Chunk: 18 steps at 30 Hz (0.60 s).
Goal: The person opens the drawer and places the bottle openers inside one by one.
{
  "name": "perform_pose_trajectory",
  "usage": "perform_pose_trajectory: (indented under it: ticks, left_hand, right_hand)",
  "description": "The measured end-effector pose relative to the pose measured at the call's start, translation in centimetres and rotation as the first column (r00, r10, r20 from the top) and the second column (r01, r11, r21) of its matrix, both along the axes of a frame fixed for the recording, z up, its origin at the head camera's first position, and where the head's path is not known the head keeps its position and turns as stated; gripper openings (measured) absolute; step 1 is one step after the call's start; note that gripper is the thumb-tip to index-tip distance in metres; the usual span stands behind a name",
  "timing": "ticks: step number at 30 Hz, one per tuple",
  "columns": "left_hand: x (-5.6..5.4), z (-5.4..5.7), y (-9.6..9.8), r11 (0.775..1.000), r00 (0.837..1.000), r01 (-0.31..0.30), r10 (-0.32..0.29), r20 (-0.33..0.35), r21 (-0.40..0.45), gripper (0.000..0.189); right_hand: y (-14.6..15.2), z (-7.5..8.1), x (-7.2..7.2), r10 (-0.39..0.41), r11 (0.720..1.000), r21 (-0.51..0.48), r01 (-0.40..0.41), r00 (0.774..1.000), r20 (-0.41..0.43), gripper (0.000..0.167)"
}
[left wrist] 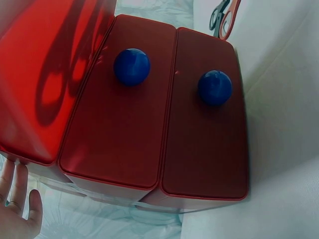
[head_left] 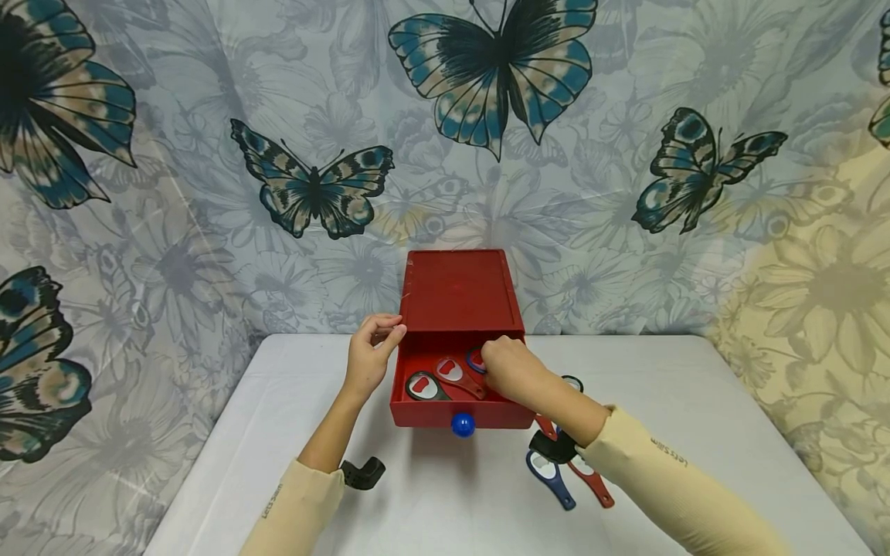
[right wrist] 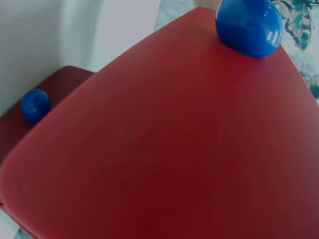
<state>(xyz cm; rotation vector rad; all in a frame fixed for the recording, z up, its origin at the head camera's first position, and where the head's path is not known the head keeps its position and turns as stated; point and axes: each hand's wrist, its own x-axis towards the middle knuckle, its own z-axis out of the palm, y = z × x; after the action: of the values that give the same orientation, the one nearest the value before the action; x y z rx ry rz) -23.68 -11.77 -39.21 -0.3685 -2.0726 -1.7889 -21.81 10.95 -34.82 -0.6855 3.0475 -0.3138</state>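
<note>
A red drawer unit [head_left: 459, 289] has its top drawer [head_left: 424, 417] pulled out. Inside lie several flat-handled tools with oval ring heads, among them a black-ringed one [head_left: 421, 385] and a red one [head_left: 459, 374]. My right hand [head_left: 518, 373] reaches over the drawer's right side, fingers curled down beside a blue-ringed tool [head_left: 476, 360] that it appears to grip by the handle; its fingertips are hidden. My left hand [head_left: 371, 357] rests against the unit's left side with fairly straight fingers; the left wrist view shows its fingers [left wrist: 19, 186] beside the drawer's edge.
Right of the unit on the white table [head_left: 299, 371] lie more ring-headed tools, including a blue one [head_left: 551, 479] and a red one [head_left: 593, 485], partly covered by my right forearm. Lower drawers with blue knobs [left wrist: 131, 66] show closed. A butterfly-print cloth [head_left: 334, 77] hangs behind.
</note>
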Motion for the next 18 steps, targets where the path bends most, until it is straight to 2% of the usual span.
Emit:
perform_pose_trajectory:
  ticks: [10,13,17,18]
  left_hand:
    - [0.0,-0.1,0.0,1.0,1.0,0.001,-0.001,0.01,0.001,0.02]
    - [-0.9,-1.2,-0.2,1.0,1.0,0.001,-0.001,0.005,0.013,0.021]
    - [-2.0,-2.7,-0.5,1.0,1.0,0.0,0.0,-0.019,0.026,0.021]
    - [-2.0,-2.7,-0.5,1.0,1.0,-0.001,0.001,-0.024,0.025,0.021]
  right_hand:
    - [0.1,-0.3,-0.1,-0.009,0.999,-0.031,0.008,0.999,-0.048,0.025]
    - [0.3,-0.3,-0.2,0.001,0.997,-0.07,-0.005,0.998,-0.06,0.024]
    - [0.8,0.0,-0.1,0.024,0.985,-0.173,-0.027,0.999,-0.021,0.015]
    - [1.0,0.2,0.0,0.031,0.979,-0.199,-0.032,0.999,-0.009,0.014]
